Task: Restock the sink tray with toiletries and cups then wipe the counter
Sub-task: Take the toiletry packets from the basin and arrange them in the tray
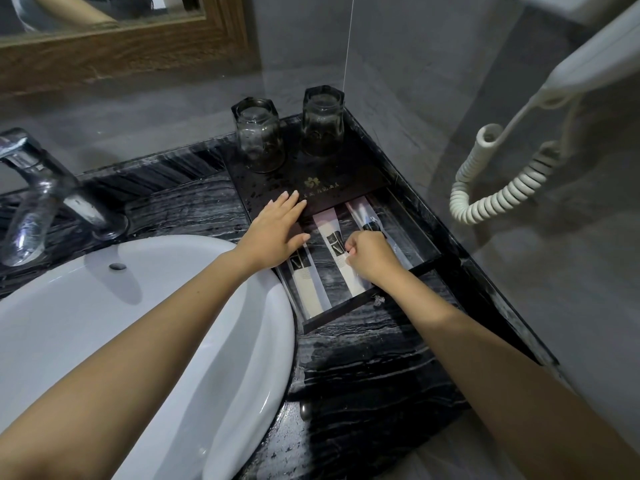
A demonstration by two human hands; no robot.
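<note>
The right hand (372,256) is being held closed over the open drawer (346,308) of the tray (329,181), its fingertips pinching the edge of the middle toiletry packet (337,258). Left of it, a second packet (306,285) is being partly covered by the left hand (273,233), which is being laid flat, fingers extended, gripping nothing. Beyond both hands, two inverted glass cups (258,136) (322,121) are being supported on the tray top.

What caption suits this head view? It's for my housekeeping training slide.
Left hand steadies the black tray while the right hand arranges sachets below two upturned glasses.
</note>
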